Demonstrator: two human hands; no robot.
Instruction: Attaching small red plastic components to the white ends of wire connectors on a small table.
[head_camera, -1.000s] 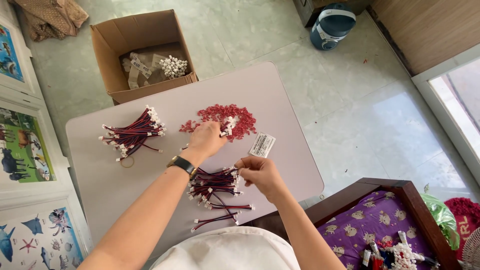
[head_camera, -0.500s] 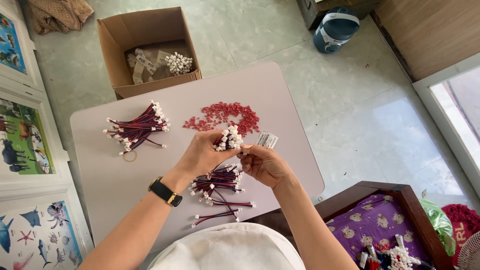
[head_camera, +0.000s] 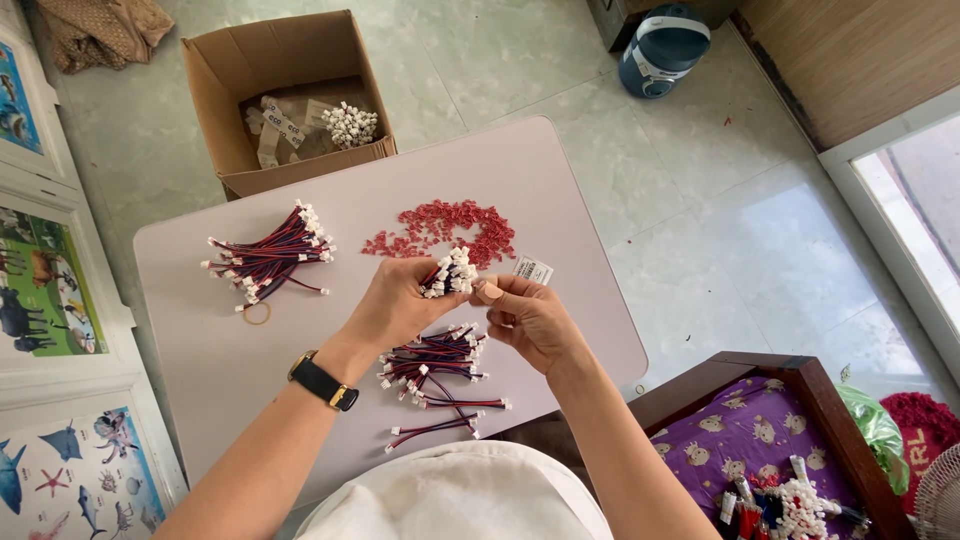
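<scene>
My left hand (head_camera: 395, 305) grips a small bunch of red and dark wires with white plug ends (head_camera: 448, 273), held above the pale table (head_camera: 560, 190). My right hand (head_camera: 527, 318) is right beside it, its thumb and fingertips touching the white plugs. Under the hands lies a loose pile of the same wires (head_camera: 435, 362). A heap of small red pieces (head_camera: 445, 225) lies just beyond the hands. A larger wire bundle (head_camera: 268, 257) sits on the table's left part, with a rubber band (head_camera: 257, 314) beside it.
A small white tag (head_camera: 532, 269) lies right of the hands. An open cardboard box (head_camera: 285, 95) with white plugs stands on the floor behind the table. A wooden tray with purple cloth (head_camera: 770, 440) is at lower right. A blue container (head_camera: 660, 48) stands far back.
My left hand has drawn back from the red heap toward me with a bunch of wires. My right hand has come up to meet it at the plug ends.
</scene>
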